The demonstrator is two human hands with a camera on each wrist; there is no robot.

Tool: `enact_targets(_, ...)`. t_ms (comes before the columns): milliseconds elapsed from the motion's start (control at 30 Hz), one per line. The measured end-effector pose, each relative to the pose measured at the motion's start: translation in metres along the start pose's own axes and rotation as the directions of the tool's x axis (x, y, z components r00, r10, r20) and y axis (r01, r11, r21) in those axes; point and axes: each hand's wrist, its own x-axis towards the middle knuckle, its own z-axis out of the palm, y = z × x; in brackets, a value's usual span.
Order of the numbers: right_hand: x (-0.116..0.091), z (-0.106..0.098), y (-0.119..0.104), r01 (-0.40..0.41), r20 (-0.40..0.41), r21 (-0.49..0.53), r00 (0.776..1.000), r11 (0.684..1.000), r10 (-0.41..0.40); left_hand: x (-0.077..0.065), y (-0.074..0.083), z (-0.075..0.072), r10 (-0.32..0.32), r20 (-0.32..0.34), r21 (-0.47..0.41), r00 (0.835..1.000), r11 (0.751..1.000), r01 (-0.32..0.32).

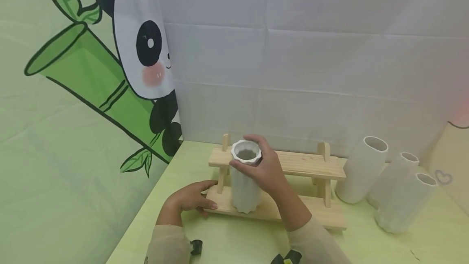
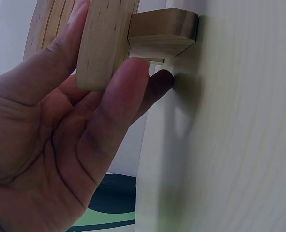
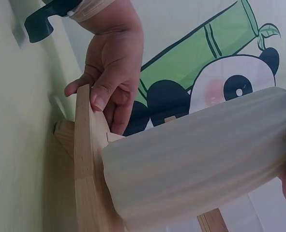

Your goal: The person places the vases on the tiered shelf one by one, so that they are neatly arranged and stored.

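A white fluted vase (image 1: 243,190) stands upright near the left end of the lower board of a two-tier wooden shelf stand (image 1: 311,211). My right hand (image 1: 269,170) grips the vase by its scalloped rim, thumb at the front and fingers behind. At the stand's left end, my left hand (image 1: 190,196) holds the tip of the lower board. The left wrist view has the board end (image 2: 101,48) between thumb and fingers of that hand (image 2: 55,130). Seen from the right wrist, the vase's base (image 3: 116,183) meets the board (image 3: 83,159).
Right of the stand are several more white vases: a tall one (image 1: 360,170), a smaller one (image 1: 393,178) partly hidden, and another (image 1: 406,205) in front. A pale wood-look table (image 1: 216,243) carries everything. Behind hangs a printed cloth backdrop (image 1: 315,64) with a panda and bamboo.
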Motion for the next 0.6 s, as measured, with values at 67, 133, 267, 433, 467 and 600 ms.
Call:
enact_targets(67,0.002,0.005,0.0,0.0,0.001,-0.004,1.0,1.0,0.001,0.0,0.0,0.0,0.004,0.001,0.006,1.0,1.0,-0.004)
enact_targets(133,0.004,0.009,0.0,-0.005,0.007,-0.007,1.0,1.0,0.005,0.0,0.001,0.0,0.008,0.004,0.005,1.0,1.0,-0.008)
enact_targets(267,0.006,0.015,0.002,-0.029,-0.002,-0.019,1.0,0.999,0.029,0.001,0.002,0.0,0.014,0.01,0.014,1.0,1.0,-0.014)
enact_targets(433,0.005,0.024,0.007,-0.045,-0.06,-0.003,0.997,0.999,0.045,0.001,0.001,-0.001,0.018,0.02,0.012,1.0,1.0,-0.018)
enact_targets(467,0.005,0.026,0.008,-0.041,-0.07,0.0,0.997,0.999,0.041,0.001,0.001,-0.002,0.017,0.02,0.011,1.0,1.0,-0.017)
enact_targets(600,0.005,0.034,0.013,-0.018,-0.095,0.005,0.995,1.0,0.018,0.0,-0.001,-0.002,0.008,0.014,0.017,1.0,1.0,-0.008)
